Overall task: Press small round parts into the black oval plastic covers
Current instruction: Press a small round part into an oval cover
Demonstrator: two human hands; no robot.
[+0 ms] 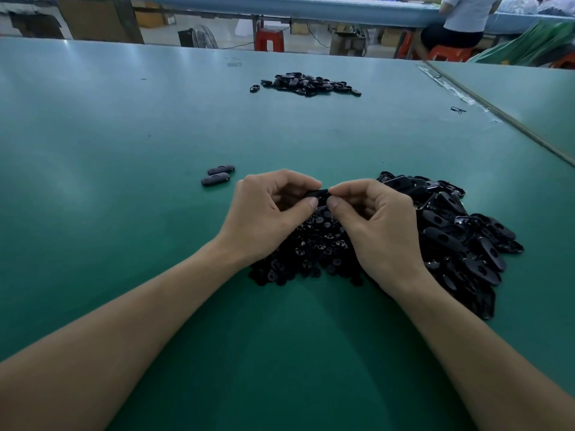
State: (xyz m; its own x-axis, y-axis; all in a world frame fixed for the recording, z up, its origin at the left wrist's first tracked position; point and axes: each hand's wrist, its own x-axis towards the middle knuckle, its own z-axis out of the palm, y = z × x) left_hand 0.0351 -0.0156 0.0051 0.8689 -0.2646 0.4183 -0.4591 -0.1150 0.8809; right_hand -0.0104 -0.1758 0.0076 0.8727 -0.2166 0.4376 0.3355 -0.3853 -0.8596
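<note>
Right at the centre, a black oval cover (319,193) is held between both hands just above the green table (124,150). The left hand (273,213) pinches its left end between curled forefinger and thumb, and the right hand (379,225) pinches its right end the same way, so only the cover's middle strip shows between the fingertips. The remaining fingers of each hand are curled in toward the palm. Whether a round part already sits in the cover cannot be told, since the fingers hide most of it. Directly under the hands lies a heap of small round parts (314,250), black with pale marks on some. Just to the right of it, touching it, a larger heap of oval covers (460,237) spreads behind the right wrist. Two covers (217,175) lie side by side to the left of the left hand, apart from it. Well beyond, near the table's far edge, sits another pile of black parts (306,84). Past the table, a person (460,20) sits on an orange stool (451,52).
</note>
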